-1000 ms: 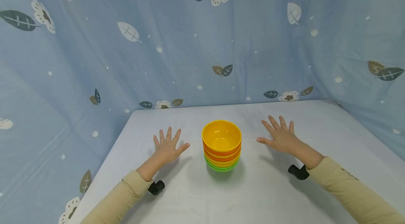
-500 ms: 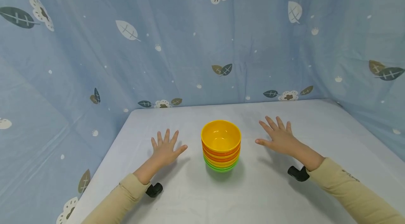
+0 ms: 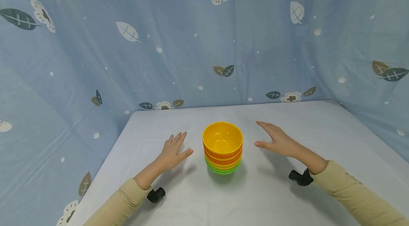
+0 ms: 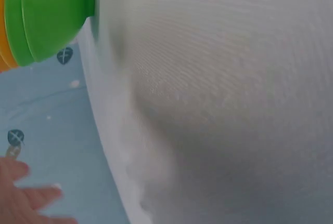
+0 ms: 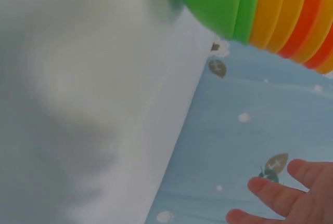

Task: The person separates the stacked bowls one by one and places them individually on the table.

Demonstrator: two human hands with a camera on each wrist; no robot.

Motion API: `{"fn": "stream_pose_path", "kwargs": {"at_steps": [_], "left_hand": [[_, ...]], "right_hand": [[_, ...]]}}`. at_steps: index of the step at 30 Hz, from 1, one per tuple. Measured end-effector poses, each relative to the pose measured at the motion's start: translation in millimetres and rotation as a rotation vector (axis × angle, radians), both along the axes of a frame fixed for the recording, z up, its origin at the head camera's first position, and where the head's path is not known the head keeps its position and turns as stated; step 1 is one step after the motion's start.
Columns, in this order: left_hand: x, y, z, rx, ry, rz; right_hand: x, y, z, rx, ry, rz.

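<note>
A stack of nested bowls (image 3: pixel 223 148) stands upright mid-table, a yellow bowl on top, orange and yellow rims below, green at the bottom. My left hand (image 3: pixel 171 153) hovers to the left of the stack, its fingers straight and its thumb pointing toward the bowls, touching nothing. On the other side, my right hand (image 3: pixel 277 141) is held above the table with thumb and fingers apart, facing the stack without contact. The left wrist view has the green bottom bowls (image 4: pixel 49 16) at its upper left; in the right wrist view the bowls' coloured bands (image 5: pixel 270 11) show at the top.
A white cloth covers the table (image 3: pixel 204 197). Behind it and along both sides hangs a blue curtain (image 3: pixel 179 62) printed with leaves and flowers. A black wrist camera mount (image 3: pixel 156 194) sits under the left cuff, and another black mount (image 3: pixel 301 177) under the right.
Both hands have turned from palms down with spread fingers to palms facing the stack, fingers closer together. The right hand has come slightly nearer the bowls. The stack has not moved.
</note>
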State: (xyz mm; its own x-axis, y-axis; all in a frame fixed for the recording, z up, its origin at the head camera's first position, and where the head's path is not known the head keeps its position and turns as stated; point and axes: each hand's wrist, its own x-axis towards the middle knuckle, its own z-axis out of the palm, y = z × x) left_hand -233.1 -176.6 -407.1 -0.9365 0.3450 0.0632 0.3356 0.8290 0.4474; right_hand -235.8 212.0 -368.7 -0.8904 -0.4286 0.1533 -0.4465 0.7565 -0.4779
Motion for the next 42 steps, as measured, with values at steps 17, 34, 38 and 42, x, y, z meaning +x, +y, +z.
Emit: {"fn": "stream_pose_path", "kwargs": {"at_steps": [17,34,38,42], "left_hand": [[6.4,21.5,11.5,0.144,-0.025,-0.157],[9.5,32.8,5.3,0.286,-0.188,-0.241],[10.2,34.9,3.7,0.337,-0.206,-0.245],[11.0,37.4,3.1,0.429,-0.252,-0.241]], "right_hand": [[6.4,-23.2,11.6,-0.156,-0.040,0.051],[11.8,-46.2,14.5,-0.251,-0.040,0.171],[12.6,-51.9,14.9,-0.257,-0.056,0.186],[13.2,-56.9,15.3,-0.273,-0.077,0.190]]}}
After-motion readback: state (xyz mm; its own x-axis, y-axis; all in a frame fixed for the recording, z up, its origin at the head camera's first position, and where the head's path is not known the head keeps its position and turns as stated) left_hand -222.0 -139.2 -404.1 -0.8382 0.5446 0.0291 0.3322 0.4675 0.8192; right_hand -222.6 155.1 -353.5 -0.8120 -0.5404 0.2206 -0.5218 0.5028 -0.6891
